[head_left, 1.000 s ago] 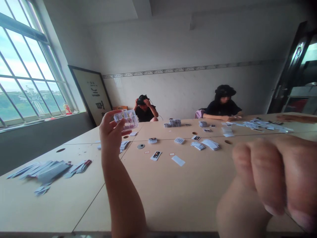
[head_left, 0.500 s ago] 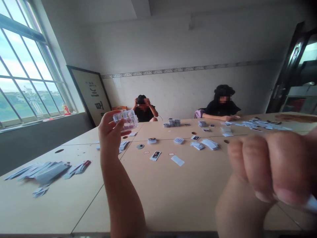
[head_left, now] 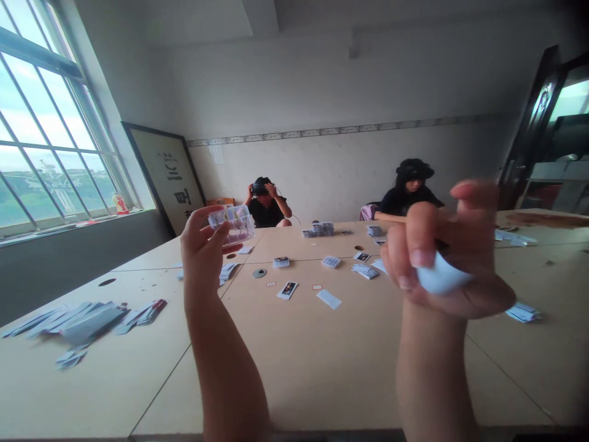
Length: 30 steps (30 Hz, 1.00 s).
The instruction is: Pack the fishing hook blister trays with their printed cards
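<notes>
My left hand (head_left: 202, 236) is raised over the table and closed on a clear plastic compartment box (head_left: 237, 224), thumb across its near side. Small items inside the box are too small to name. On the right, my right hand (head_left: 451, 252) is held up close to the camera, partly blurred. Its curled fingers hold a small curved piece of white paper (head_left: 442, 275), while the thumb and another finger stand apart from it. Below, between the hands, lie a dark printed card (head_left: 288, 290) and a white slip (head_left: 329, 299) on the table (head_left: 331, 368).
Loose paper strips (head_left: 92, 322) spread over the left side. Small clear boxes (head_left: 331, 262) and a stack of boxes (head_left: 322, 229) stand farther back. Two people sit across, one person (head_left: 267, 209) with hands at the head, another person (head_left: 409, 190) behind my right hand.
My right hand has swung up and turned from a blurred fist, bringing the white paper into view. My left hand keeps the box almost still.
</notes>
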### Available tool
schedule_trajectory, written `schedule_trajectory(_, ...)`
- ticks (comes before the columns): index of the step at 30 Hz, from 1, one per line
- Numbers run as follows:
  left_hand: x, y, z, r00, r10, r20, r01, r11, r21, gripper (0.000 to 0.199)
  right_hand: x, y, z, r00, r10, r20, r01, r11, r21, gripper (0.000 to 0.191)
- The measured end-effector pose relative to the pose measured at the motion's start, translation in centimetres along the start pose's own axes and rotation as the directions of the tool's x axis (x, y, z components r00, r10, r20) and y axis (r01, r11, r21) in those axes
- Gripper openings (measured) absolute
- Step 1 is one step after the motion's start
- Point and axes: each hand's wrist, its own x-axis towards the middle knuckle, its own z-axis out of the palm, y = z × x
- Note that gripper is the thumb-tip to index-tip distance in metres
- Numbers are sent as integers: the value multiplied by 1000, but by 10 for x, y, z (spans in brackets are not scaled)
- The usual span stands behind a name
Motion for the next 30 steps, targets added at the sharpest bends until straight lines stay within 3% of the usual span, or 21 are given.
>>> schedule_trajectory(8,-1,1,-1,1000,2,12,-2,1000,-11,37,-1,4,3,993,119,8,-120,993,21,42)
schedule_trajectory(11,-2,2,2,1000,3,24,-2,1000,-17,41,-1,7,6,989,142,-31,-144,987,-65,43)
schedule_trajectory(14,-8,5,15,994,-8,105,13,998,-54,42,0,15,11,975,163,-153,-195,954,-228,40)
schedule_trajectory(17,-18,8,39,956,-13,294,48,992,-113,39,0,28,15,950,148,-276,-249,893,-375,34)
schedule_trajectory(21,-35,12,67,873,4,488,93,980,-174,37,-2,43,15,938,184,-294,-305,842,-445,34)
schedule_trajectory(26,-51,20,75,797,18,603,157,959,-237,30,-6,47,17,953,120,-278,-264,782,-565,32)
schedule_trajectory(30,-55,24,74,774,21,632,185,948,-258,29,-8,44,25,966,48,-252,-203,743,-637,30)
